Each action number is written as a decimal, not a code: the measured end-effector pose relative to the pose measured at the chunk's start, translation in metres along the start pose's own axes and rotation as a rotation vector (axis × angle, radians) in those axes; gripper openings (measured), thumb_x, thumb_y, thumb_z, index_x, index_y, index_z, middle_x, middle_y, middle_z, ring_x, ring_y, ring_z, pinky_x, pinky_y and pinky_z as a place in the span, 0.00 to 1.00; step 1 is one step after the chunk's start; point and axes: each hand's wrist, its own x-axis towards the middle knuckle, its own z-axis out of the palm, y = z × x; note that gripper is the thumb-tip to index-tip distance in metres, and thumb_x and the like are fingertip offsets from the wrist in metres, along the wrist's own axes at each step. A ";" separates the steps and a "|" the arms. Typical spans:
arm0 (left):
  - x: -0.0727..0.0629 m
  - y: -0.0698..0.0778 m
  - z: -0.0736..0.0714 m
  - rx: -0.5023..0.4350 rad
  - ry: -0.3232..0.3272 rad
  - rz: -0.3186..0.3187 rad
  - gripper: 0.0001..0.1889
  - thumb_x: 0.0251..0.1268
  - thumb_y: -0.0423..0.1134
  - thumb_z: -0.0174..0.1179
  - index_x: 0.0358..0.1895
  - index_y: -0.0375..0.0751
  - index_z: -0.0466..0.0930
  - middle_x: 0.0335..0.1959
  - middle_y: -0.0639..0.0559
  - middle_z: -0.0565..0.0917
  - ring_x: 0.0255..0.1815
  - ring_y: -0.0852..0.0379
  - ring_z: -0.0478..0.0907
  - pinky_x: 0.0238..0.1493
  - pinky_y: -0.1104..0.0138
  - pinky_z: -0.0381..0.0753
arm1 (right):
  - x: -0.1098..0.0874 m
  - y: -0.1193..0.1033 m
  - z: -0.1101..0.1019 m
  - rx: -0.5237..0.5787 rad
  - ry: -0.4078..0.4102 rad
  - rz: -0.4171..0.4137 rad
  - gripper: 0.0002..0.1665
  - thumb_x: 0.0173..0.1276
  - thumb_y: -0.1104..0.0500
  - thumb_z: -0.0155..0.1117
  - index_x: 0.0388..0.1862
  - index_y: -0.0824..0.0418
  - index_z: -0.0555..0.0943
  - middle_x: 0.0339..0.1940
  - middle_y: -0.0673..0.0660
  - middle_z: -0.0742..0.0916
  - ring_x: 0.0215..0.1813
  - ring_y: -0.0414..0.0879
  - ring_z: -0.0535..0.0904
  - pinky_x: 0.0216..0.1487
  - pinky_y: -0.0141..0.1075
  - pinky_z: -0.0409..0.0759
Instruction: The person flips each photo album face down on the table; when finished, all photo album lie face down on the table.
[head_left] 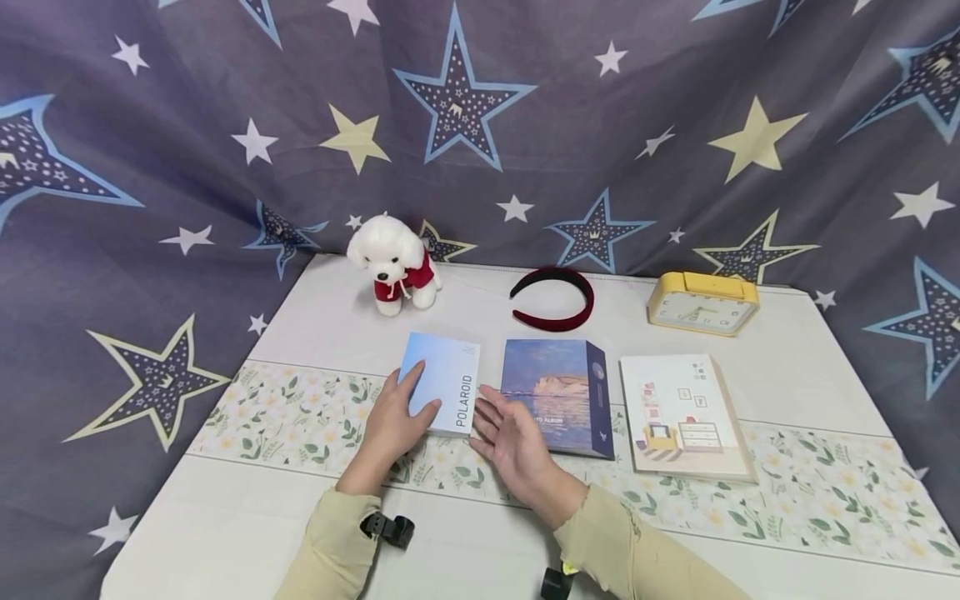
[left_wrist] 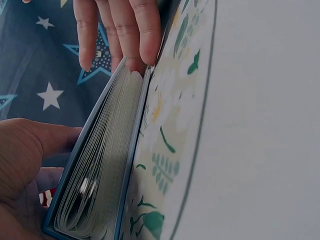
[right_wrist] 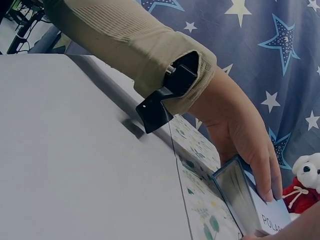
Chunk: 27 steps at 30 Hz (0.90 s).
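A light-blue photo album (head_left: 444,379) marked POLAROID lies on the table, its spine to the left. Over its spine side, my left hand (head_left: 397,421) holds it, thumb and index finger on the cover; its other fingers are partly hidden. At the opposite edge is my right hand (head_left: 516,442), palm turned inward, its loosely extended fingers (left_wrist: 142,30) close against the page edges. The left wrist view shows the stacked clear pages (left_wrist: 107,145) between the covers. Just to the right lies a dark-blue photo album (head_left: 551,387) with a painted seascape, partly behind my right hand.
A third book (head_left: 678,412) with a room drawing lies farther right. Behind stand a white plush dog (head_left: 393,258) in red, a dark-red headband (head_left: 581,312) and a yellow alarm clock (head_left: 705,304). A floral strip (head_left: 300,400) crosses the white table; a star-patterned curtain (head_left: 525,167) hangs behind.
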 end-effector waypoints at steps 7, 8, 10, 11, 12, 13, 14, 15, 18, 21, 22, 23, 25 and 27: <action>0.000 0.000 -0.001 -0.033 -0.002 -0.015 0.37 0.63 0.44 0.63 0.75 0.42 0.60 0.72 0.28 0.58 0.71 0.29 0.58 0.67 0.40 0.59 | 0.001 0.000 0.001 -0.019 -0.005 -0.019 0.40 0.73 0.51 0.31 0.79 0.65 0.43 0.79 0.68 0.48 0.78 0.63 0.44 0.74 0.58 0.44; 0.000 -0.001 -0.001 -0.037 -0.003 -0.017 0.37 0.64 0.44 0.63 0.75 0.42 0.59 0.72 0.28 0.58 0.71 0.29 0.57 0.67 0.39 0.59 | 0.002 0.000 0.001 -0.026 -0.003 -0.023 0.40 0.72 0.51 0.31 0.79 0.66 0.43 0.79 0.68 0.48 0.78 0.63 0.45 0.74 0.57 0.44; 0.000 -0.002 -0.001 -0.048 -0.006 -0.025 0.37 0.64 0.44 0.62 0.75 0.43 0.59 0.72 0.29 0.58 0.71 0.30 0.57 0.67 0.40 0.59 | 0.002 -0.001 0.001 -0.039 0.003 -0.030 0.40 0.72 0.51 0.32 0.79 0.66 0.42 0.78 0.68 0.47 0.78 0.64 0.45 0.74 0.57 0.45; 0.000 -0.002 -0.001 -0.054 -0.006 -0.028 0.37 0.64 0.44 0.62 0.76 0.43 0.59 0.72 0.29 0.58 0.71 0.30 0.57 0.67 0.40 0.59 | 0.002 -0.001 0.001 -0.043 0.008 -0.033 0.41 0.72 0.51 0.32 0.79 0.66 0.42 0.78 0.69 0.47 0.77 0.65 0.46 0.74 0.57 0.45; 0.000 -0.002 -0.001 -0.059 -0.007 -0.031 0.37 0.64 0.44 0.62 0.76 0.44 0.58 0.72 0.30 0.58 0.72 0.31 0.57 0.67 0.40 0.59 | 0.002 -0.002 0.001 -0.047 0.015 -0.035 0.41 0.72 0.50 0.32 0.79 0.67 0.42 0.78 0.69 0.47 0.77 0.65 0.46 0.74 0.57 0.46; 0.000 -0.003 -0.001 -0.066 -0.009 -0.036 0.37 0.65 0.44 0.62 0.76 0.44 0.58 0.73 0.30 0.58 0.72 0.31 0.57 0.67 0.40 0.59 | 0.003 -0.002 0.001 -0.052 0.020 -0.035 0.41 0.71 0.50 0.32 0.79 0.67 0.42 0.78 0.70 0.46 0.77 0.65 0.46 0.74 0.57 0.46; 0.000 -0.003 -0.001 -0.073 -0.010 -0.037 0.37 0.65 0.44 0.62 0.76 0.44 0.58 0.73 0.31 0.58 0.72 0.31 0.57 0.67 0.40 0.59 | 0.003 -0.003 0.001 -0.056 0.024 -0.035 0.41 0.71 0.50 0.32 0.79 0.67 0.42 0.78 0.70 0.46 0.77 0.66 0.46 0.74 0.57 0.47; 0.001 -0.003 -0.002 -0.081 -0.011 -0.040 0.37 0.65 0.44 0.62 0.76 0.44 0.58 0.73 0.31 0.58 0.72 0.31 0.57 0.67 0.40 0.58 | 0.003 -0.003 0.001 -0.057 0.027 -0.034 0.41 0.71 0.50 0.32 0.79 0.67 0.42 0.78 0.71 0.45 0.77 0.66 0.46 0.74 0.57 0.48; 0.000 -0.002 -0.003 -0.103 -0.019 -0.050 0.37 0.66 0.44 0.61 0.76 0.44 0.57 0.73 0.31 0.57 0.72 0.32 0.56 0.68 0.41 0.58 | 0.003 -0.003 0.001 -0.073 0.044 -0.031 0.41 0.71 0.50 0.33 0.78 0.68 0.44 0.77 0.72 0.47 0.76 0.66 0.48 0.73 0.54 0.54; -0.001 -0.001 -0.004 -0.118 -0.027 -0.059 0.37 0.66 0.44 0.61 0.76 0.44 0.57 0.74 0.31 0.56 0.73 0.31 0.55 0.68 0.41 0.58 | 0.004 -0.004 0.001 -0.092 0.061 -0.025 0.41 0.73 0.49 0.34 0.78 0.70 0.46 0.77 0.72 0.51 0.75 0.65 0.52 0.67 0.47 0.62; -0.001 -0.001 -0.004 -0.121 -0.028 -0.060 0.37 0.66 0.44 0.60 0.76 0.44 0.57 0.74 0.31 0.56 0.73 0.31 0.55 0.68 0.41 0.58 | 0.005 -0.004 0.002 -0.099 0.068 -0.022 0.41 0.73 0.49 0.34 0.77 0.70 0.46 0.76 0.72 0.52 0.75 0.65 0.53 0.64 0.45 0.64; -0.001 -0.001 -0.005 -0.123 -0.029 -0.061 0.37 0.66 0.44 0.60 0.76 0.44 0.56 0.74 0.31 0.56 0.73 0.31 0.55 0.68 0.40 0.58 | 0.005 -0.004 0.002 -0.103 0.071 -0.017 0.41 0.73 0.49 0.35 0.77 0.70 0.47 0.76 0.73 0.54 0.75 0.65 0.54 0.62 0.43 0.66; -0.002 -0.001 -0.005 -0.122 -0.029 -0.059 0.37 0.67 0.43 0.60 0.76 0.44 0.56 0.74 0.31 0.56 0.72 0.31 0.55 0.68 0.40 0.58 | 0.006 -0.005 0.003 -0.113 0.074 -0.007 0.41 0.74 0.48 0.36 0.78 0.69 0.47 0.76 0.73 0.55 0.75 0.64 0.55 0.59 0.41 0.67; -0.002 -0.001 -0.005 -0.123 -0.026 -0.055 0.37 0.67 0.43 0.60 0.76 0.44 0.56 0.73 0.30 0.56 0.72 0.31 0.55 0.67 0.40 0.58 | 0.007 -0.005 0.003 -0.119 0.074 0.000 0.41 0.74 0.48 0.36 0.78 0.69 0.46 0.76 0.73 0.57 0.75 0.63 0.55 0.57 0.39 0.67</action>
